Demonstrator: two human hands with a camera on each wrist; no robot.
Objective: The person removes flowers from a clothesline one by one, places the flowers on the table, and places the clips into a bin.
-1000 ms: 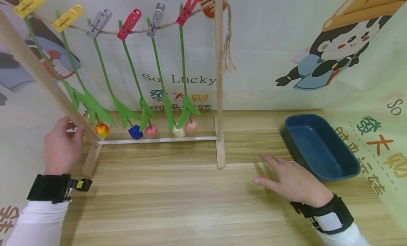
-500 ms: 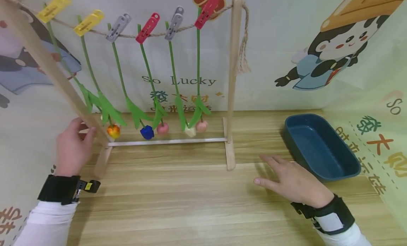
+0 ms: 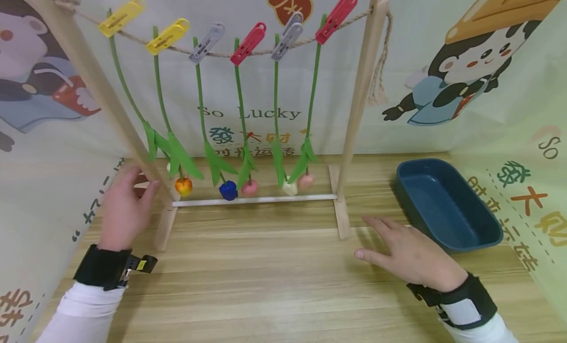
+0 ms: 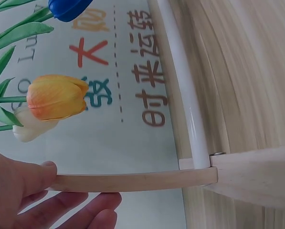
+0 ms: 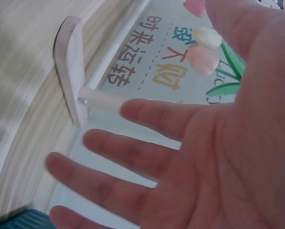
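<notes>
left hand pinches wooden rack — right hand near blue tub.

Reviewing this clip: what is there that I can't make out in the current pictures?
Left post of the wooden rack, head view: top cut off by the upper edge.
Left hand, left wrist view: partly cut off by the left and bottom edges.
White tulip, left wrist view: partly hidden by the orange tulip.
Blue bin, right wrist view: mostly cut off by the bottom edge.
Marks on the yellow clothespins, head view: too small.
</notes>
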